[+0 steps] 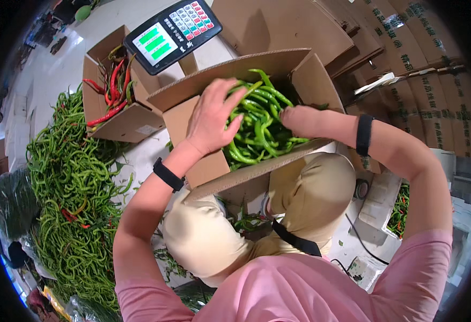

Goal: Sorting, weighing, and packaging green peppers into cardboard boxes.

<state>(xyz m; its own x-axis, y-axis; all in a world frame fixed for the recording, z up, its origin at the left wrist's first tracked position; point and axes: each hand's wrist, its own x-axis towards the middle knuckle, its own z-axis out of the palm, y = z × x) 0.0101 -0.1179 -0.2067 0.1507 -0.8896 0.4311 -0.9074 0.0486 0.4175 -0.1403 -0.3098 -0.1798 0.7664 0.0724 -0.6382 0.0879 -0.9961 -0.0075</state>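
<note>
A long cardboard box (246, 177) stands before my knees, with glossy green chili peppers (259, 120) heaped inside. My left hand (213, 116) is over the box's left part, its thumb and forefinger spread at the edge of the peppers. Below its palm, a cardboard flap (209, 169) is folded inward. At the right side of the heap, my right hand (302, 120) reaches in with curled fingers. Its fingertips are hidden, so I cannot see whether they grip a pepper. One curved pepper (264, 76) sticks up near the far wall.
A digital scale display (173, 34) rises behind the box. A smaller carton (119, 124) to the left holds red and dark peppers (115, 86). Green peppers (78, 193) cover the left floor. Flattened cardboard (275, 24), printed cartons (428, 108) and a foam box (374, 205) are on the right.
</note>
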